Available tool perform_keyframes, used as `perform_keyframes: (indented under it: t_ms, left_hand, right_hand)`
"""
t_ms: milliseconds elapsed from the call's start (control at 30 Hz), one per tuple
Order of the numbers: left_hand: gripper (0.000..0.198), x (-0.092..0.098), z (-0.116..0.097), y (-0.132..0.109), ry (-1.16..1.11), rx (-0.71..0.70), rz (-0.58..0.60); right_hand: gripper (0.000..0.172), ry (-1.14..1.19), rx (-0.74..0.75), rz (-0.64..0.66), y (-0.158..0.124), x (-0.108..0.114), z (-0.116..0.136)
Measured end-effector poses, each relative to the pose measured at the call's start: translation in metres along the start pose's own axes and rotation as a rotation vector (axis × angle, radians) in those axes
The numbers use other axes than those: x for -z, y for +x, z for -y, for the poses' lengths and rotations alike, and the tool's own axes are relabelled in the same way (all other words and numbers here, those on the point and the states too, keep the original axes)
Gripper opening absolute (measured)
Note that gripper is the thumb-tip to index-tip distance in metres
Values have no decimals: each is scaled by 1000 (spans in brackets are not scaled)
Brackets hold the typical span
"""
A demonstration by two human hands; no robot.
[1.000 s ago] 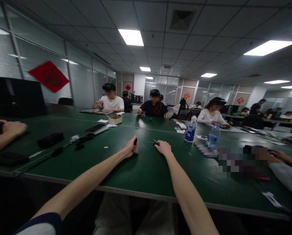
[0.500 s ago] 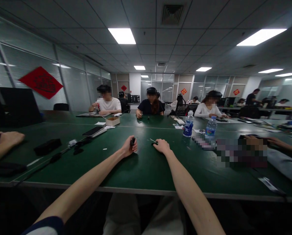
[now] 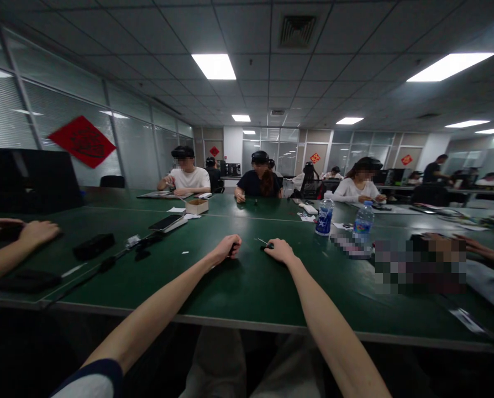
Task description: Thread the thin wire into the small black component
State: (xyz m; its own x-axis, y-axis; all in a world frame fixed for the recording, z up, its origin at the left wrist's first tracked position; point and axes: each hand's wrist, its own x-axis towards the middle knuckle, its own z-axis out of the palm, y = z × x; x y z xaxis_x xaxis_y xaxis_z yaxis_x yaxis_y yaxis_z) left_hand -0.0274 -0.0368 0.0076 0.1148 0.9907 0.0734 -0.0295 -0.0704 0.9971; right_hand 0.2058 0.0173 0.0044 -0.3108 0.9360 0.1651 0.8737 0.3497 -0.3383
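My left hand point(image 3: 226, 250) is closed in a loose fist above the green table point(image 3: 156, 276). A small black object point(image 3: 233, 249) shows between its fingers, mostly hidden, so its kind is unclear. To the right, my right hand point(image 3: 280, 251) rests low on the tabletop with its fingers closed on a screwdriver point(image 3: 266, 244). That tool has a dark handle, partly covered by the fingers, and a thin metal shaft pointing up and left toward my left hand. A gap separates the two hands.
A phone point(image 3: 165, 223), a small cardboard box point(image 3: 196, 207) and a black case point(image 3: 93, 246) lie to the left. Two water bottles point(image 3: 324, 214) stand on the right. Another person's hands point(image 3: 37, 232) are at far left; several people sit across the table.
My left hand has turned so its back faces up more, and the black object in it is more hidden. My right hand holds the screwdriver as before. The view has shifted slightly left.
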Motion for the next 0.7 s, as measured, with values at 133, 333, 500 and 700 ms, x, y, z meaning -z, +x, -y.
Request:
perform_keyframes:
  t_ms: [133, 333, 500, 700]
  left_hand:
    - [5, -2, 4, -3, 482, -271, -81]
    - [12, -7, 14, -1, 856, -404, -58]
    - [7, -7, 19, 2, 895, -436, -53]
    - [22, -16, 17, -2, 968, -420, -102]
  right_hand:
    - [34, 68, 80, 43, -4, -3, 11]
    - [31, 102, 188, 54, -3, -14, 29]
    - [32, 126, 227, 67, -3, -15, 30]
    - [34, 122, 219, 70, -4, -14, 27]
